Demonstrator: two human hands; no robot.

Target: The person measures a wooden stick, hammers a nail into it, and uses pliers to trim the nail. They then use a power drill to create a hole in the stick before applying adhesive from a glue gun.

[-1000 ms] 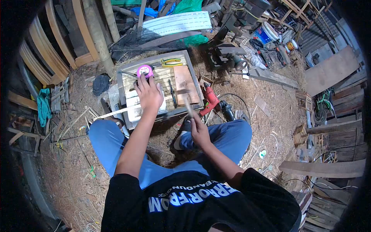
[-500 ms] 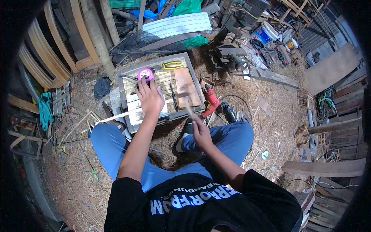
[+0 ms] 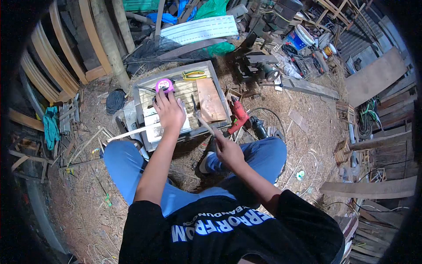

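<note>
Right hand point(image 3: 228, 149) is closed around the lower end of a thin stick point(image 3: 204, 124). A second ago and half a second ago the stick stood nearly upright in front of the knee and was motion-blurred. Now it has swung down and leans left, its far end over the front edge of the small work table point(image 3: 137, 100), just beside the left hand point(image 3: 169, 112); can't tell if the tip touches anything. The left hand has hardly moved: fingers spread flat, palm down on the pale slats point(image 3: 151, 122), gripping nothing, fingertips touching or just short of the pink tape measure point(image 3: 165, 84). So it reads as one downstroke toward the pinned slats, judging by the angle change. The brown board point(image 3: 211, 100), yellow pliers point(image 3: 194, 74) and red drill point(image 3: 239, 115) are unmoved.
</note>
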